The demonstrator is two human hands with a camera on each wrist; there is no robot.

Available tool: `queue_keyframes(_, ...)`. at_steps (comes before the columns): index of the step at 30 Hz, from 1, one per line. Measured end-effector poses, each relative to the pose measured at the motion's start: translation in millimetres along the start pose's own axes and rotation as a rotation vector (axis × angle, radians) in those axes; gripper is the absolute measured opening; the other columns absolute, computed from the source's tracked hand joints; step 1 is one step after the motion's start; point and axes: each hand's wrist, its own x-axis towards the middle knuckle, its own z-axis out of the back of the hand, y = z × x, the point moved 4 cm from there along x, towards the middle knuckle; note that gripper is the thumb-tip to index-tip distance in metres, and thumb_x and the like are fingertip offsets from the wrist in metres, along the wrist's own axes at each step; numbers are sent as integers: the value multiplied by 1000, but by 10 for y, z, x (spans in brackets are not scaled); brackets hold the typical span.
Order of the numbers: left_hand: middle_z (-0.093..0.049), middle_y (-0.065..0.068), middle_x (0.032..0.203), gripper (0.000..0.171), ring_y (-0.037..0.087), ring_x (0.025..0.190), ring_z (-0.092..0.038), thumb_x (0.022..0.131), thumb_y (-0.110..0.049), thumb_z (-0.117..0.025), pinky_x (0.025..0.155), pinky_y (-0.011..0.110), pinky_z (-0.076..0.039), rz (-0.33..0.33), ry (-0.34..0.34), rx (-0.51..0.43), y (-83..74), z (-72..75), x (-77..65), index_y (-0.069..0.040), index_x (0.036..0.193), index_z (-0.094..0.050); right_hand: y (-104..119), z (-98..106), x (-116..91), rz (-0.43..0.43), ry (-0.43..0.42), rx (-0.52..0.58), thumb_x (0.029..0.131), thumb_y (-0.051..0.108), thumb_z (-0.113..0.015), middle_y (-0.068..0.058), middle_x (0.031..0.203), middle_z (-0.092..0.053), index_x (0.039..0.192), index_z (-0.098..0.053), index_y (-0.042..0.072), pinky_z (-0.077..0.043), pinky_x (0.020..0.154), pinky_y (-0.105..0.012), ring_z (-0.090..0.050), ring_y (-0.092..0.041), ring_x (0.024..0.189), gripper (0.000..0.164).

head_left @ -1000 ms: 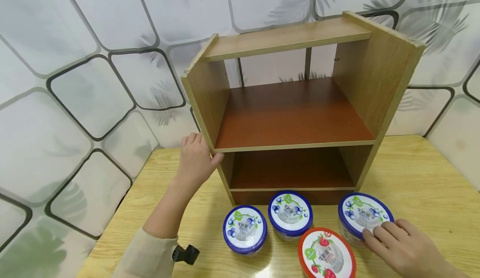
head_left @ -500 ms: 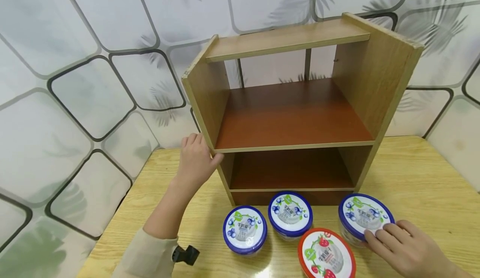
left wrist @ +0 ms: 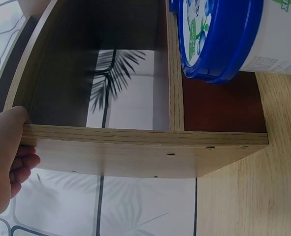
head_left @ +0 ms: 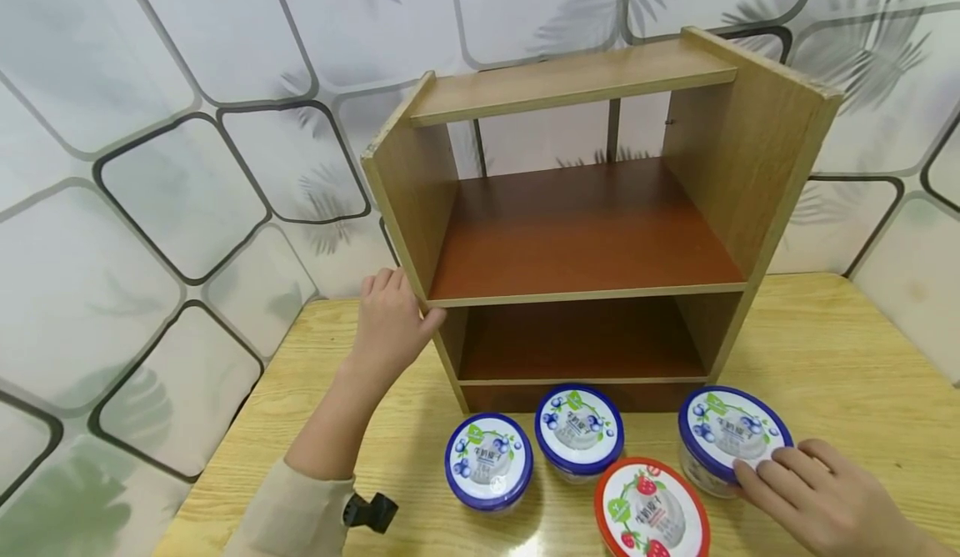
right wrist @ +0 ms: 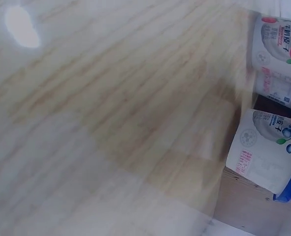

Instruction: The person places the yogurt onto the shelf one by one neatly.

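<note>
In the head view my left hand (head_left: 390, 319) grips the left side panel of a wooden shelf unit (head_left: 588, 223), thumb at the front edge. The left wrist view shows that hand (left wrist: 7, 157) with its fingers curled round the panel's edge. At the lower right, my right hand (head_left: 828, 490) holds the near rim of a blue-lidded tub (head_left: 735, 434) printed with blueberries; in the right wrist view only a fingertip shows against the tub (right wrist: 266, 152). Two more blueberry tubs, one left (head_left: 489, 462) and one middle (head_left: 579, 429), and a red-lidded strawberry tub (head_left: 652, 511) stand nearby.
The shelf unit stands on a light wood table (head_left: 847, 357) and has an open back. Its two red-brown shelf boards (head_left: 585, 232) face me. A patterned wall (head_left: 187, 190) lies close behind and to the left.
The right hand and the tub it holds have shifted very slightly to the right. My left hand keeps its grip on the shelf unit, and the other tubs stay where they were.
</note>
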Motion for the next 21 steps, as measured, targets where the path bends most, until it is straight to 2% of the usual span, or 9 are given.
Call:
queue_keyframes(7,-56,16,76,26,35,78,-51,72,-21,-62,73,44,-37,-2,-7,-1,-4,1,2,2,81,-53,-26,126,270,41,-35,-9,100,34,-35,-9,64,-55,89,-62,-1,-37,44,-37,-44,-25,53,46)
queue_keyframes(14,-57,17,76,26,35,78,-51,71,-21,-61,73,44,-37,-1,-14,0,1,10,1,2,80,-53,-75,176,406,84,-122,-16,99,7,-37,-9,63,-55,88,-62,-3,-35,45,-36,-45,-25,53,29)
queue_keyframes(21,-57,17,77,26,35,78,-51,72,-22,-61,73,44,-37,1,-5,7,-4,7,1,2,81,-53,-91,200,470,108,-110,0,99,7,-37,-9,64,-55,90,-63,-3,-36,46,-35,-46,-24,55,29)
